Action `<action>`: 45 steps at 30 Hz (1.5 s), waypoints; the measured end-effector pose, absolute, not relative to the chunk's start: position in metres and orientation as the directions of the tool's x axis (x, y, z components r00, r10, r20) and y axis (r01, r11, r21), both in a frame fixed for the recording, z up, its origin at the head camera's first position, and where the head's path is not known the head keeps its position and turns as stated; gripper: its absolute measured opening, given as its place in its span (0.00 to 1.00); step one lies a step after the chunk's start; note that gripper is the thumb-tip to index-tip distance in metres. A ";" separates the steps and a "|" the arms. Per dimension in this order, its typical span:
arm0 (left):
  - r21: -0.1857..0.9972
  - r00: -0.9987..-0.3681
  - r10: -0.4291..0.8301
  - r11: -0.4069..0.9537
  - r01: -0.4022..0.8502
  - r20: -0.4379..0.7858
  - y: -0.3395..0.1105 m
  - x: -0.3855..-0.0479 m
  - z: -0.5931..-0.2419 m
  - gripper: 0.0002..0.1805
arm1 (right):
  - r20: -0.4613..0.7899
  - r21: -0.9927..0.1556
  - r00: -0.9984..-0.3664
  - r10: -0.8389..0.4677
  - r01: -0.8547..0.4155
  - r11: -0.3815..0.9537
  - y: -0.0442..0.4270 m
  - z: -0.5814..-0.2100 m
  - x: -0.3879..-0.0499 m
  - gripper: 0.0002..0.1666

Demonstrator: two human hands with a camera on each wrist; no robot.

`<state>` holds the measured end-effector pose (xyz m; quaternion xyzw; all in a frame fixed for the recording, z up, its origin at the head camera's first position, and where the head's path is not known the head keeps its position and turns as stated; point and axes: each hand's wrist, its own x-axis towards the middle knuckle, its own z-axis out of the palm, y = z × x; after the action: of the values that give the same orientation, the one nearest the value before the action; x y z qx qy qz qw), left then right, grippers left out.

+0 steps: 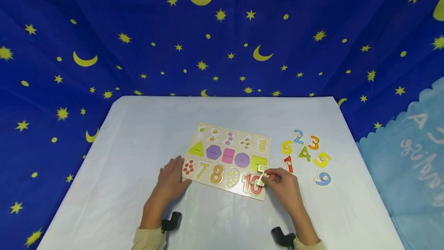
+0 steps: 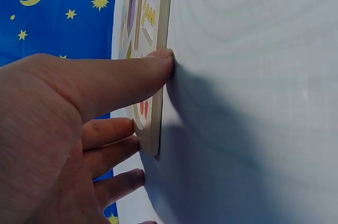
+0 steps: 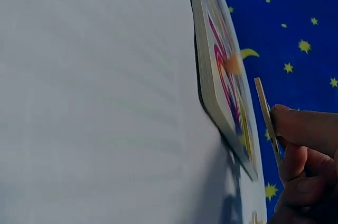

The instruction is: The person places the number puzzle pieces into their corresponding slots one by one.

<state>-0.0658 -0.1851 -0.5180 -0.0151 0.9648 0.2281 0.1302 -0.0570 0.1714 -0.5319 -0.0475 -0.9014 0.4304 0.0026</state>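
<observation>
A wooden number puzzle board lies slightly turned on the table. My left hand is at its lower left corner, with the thumb against the front edge and the other fingers fairly straight along the side. Above the lower right corner, my right hand pinches the number 7 piece by its knob. In the right wrist view that piece stands tilted, seen edge-on, apart from the board. The orange 8 and red 10 sit in the board; its other number recesses show pictures of fruit.
Right of the board lie several loose number pieces, among them the blue 2, orange 3, green 4, yellow 5, red 1 and blue 9. A blue star-patterned cloth surrounds the white table.
</observation>
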 end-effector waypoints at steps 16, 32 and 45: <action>0.449 -0.971 0.024 0.889 -0.089 -0.240 -0.186 -0.064 -0.521 0.44 | -0.028 -0.784 -1.000 -0.009 0.016 0.620 0.135 -0.529 -0.069 0.10; 0.444 -0.975 0.018 0.892 -0.085 -0.223 -0.184 -0.063 -0.520 0.44 | 0.014 -0.770 -0.995 -0.103 -0.076 0.633 0.100 -0.526 -0.078 0.09; 0.454 -0.970 0.026 0.886 -0.090 -0.243 -0.188 -0.063 -0.519 0.44 | 0.067 -0.752 -0.976 -0.206 -0.185 0.632 0.066 -0.524 -0.083 0.07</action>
<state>-0.0632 -0.1876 -0.5191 -0.0166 0.9635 0.2378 0.1220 -0.0835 0.0662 -0.5242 0.1082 -0.9033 0.4149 -0.0124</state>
